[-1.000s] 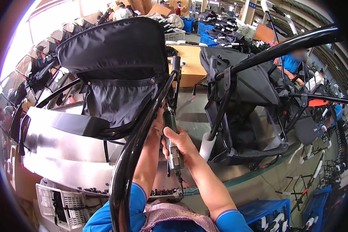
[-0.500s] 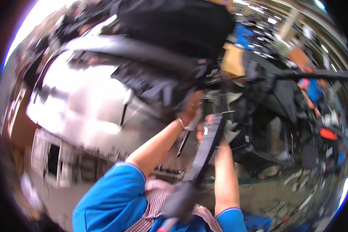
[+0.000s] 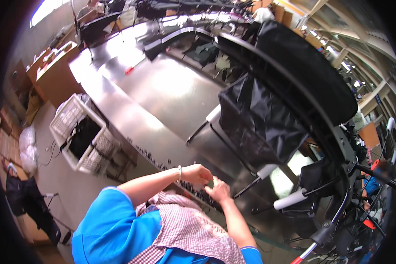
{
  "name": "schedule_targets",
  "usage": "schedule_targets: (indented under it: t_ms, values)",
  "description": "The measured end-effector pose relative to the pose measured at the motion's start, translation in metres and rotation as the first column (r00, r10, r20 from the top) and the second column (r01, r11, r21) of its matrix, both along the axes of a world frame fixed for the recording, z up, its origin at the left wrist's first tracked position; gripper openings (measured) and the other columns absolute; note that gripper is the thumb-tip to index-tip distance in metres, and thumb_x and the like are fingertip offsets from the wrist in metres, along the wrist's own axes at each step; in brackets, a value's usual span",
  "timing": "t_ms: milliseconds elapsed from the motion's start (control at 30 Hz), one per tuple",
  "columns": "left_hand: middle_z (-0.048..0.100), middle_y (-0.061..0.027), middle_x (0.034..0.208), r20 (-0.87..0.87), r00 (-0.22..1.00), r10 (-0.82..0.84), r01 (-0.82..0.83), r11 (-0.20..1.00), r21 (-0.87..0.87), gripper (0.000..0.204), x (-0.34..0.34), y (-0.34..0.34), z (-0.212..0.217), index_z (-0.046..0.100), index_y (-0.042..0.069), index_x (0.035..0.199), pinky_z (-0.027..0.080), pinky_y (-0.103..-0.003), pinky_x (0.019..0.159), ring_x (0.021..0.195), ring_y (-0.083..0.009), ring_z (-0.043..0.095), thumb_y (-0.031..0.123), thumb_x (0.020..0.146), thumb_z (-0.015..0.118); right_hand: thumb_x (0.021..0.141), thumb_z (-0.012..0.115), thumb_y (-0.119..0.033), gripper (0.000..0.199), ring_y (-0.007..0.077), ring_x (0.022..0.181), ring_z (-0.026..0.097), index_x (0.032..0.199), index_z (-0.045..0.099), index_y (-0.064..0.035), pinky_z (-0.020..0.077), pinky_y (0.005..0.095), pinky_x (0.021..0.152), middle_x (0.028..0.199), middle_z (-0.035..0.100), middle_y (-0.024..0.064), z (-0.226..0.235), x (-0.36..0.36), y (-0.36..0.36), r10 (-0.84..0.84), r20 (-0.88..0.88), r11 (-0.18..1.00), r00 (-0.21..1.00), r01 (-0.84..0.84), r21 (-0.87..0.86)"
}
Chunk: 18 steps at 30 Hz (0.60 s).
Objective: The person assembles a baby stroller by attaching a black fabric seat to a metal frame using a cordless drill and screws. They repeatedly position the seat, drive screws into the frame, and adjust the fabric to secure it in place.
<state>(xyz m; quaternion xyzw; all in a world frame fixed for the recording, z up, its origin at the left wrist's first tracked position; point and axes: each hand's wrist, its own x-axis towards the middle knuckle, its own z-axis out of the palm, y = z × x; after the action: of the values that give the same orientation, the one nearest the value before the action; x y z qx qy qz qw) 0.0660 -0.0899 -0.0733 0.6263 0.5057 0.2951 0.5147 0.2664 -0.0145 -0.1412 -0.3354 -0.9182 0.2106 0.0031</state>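
Note:
My left hand [image 3: 197, 174], with a bracelet at its wrist, is in front of my apron with its fingers curled. My right hand [image 3: 219, 190] is closed close beside it, thumb raised toward the left fingertips. What they pinch, if anything, is too small to make out. Just below and beyond them, small black parts [image 3: 198, 193] lie along the near edge of the metal table [image 3: 152, 110]. To the right on the table rests a stroller frame [image 3: 328, 112] with a black canopy [image 3: 306, 72], a hanging black fabric piece [image 3: 262, 121] and white foam sleeves [image 3: 290, 199].
A white plastic basket [image 3: 77, 132] with black material stands left of the table. Cartons [image 3: 53, 79] and a folded black stroller [image 3: 28, 198] are farther left. A bar with a red end [image 3: 306, 254] juts in at lower right. Other people are in the background.
My hands have come out from the frame's joint and back in front of my body, near the small black parts. The view has turned, and the frame now appears farther right.

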Motion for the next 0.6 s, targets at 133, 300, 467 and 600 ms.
schedule_targets:
  t_ms: [133, 300, 467, 600]
  values:
    - [0.070, -0.0054, 0.093, 0.169, 0.970, 0.174, -0.168, 0.984, -0.052, 0.024, -0.096, 0.005, 0.008, 0.065, 0.003, 0.110, 0.053, -0.027, 0.076, 0.083, -0.0112, 0.065, 0.010, 0.087, 0.064, 0.068, 0.077, -0.048, 0.064, 0.0304, 0.109, 0.054, 0.115, 0.062, -0.0083, 0.0491, 0.0425, 0.085, 0.112, 0.057, 0.0135, 0.004, -0.030, -0.004, 0.044, 0.173, 0.996, 0.984, -0.056, 0.070]
    - [0.067, -0.0042, 0.085, 0.356, 0.843, 0.403, -0.371, 0.915, -0.158, 0.021, -0.195, 0.047, -0.006, 0.066, 0.002, 0.102, 0.052, -0.024, 0.065, 0.075, -0.0112, 0.065, 0.015, 0.086, 0.065, 0.086, 0.066, -0.040, 0.050, 0.0188, 0.081, 0.066, 0.116, 0.059, -0.0008, 0.0532, 0.0327, 0.079, 0.088, 0.065, 0.0087, 0.176, -0.142, 0.001, -0.375, -0.667, 0.789, 0.644, -0.155, -0.594]
    - [0.067, -0.0042, 0.083, 0.303, 0.843, 0.444, -0.404, 0.895, -0.188, 0.019, -0.236, 0.129, -0.010, 0.066, 0.002, 0.101, 0.053, -0.024, 0.062, 0.071, -0.0111, 0.065, 0.012, 0.086, 0.062, 0.079, 0.054, -0.069, 0.093, 0.0444, 0.121, 0.046, 0.135, 0.040, 0.0039, 0.0371, 0.0545, 0.103, 0.128, 0.051, 0.0257, 0.352, -0.234, -0.048, -0.572, -0.790, 0.313, 0.222, -0.831, -0.460]
    - [0.066, -0.0046, 0.088, 0.297, 0.863, 0.409, -0.350, 0.908, -0.232, 0.022, -0.219, 0.176, 0.002, 0.065, 0.003, 0.105, 0.052, -0.025, 0.064, 0.075, -0.0119, 0.064, 0.014, 0.086, 0.065, 0.096, 0.040, -0.055, 0.055, 0.0104, 0.057, 0.041, 0.115, 0.054, -0.0057, 0.0416, 0.0298, 0.056, 0.067, 0.041, -0.0005, 0.397, -0.255, -0.061, -0.830, -0.537, 0.195, 0.151, -0.824, -0.533]
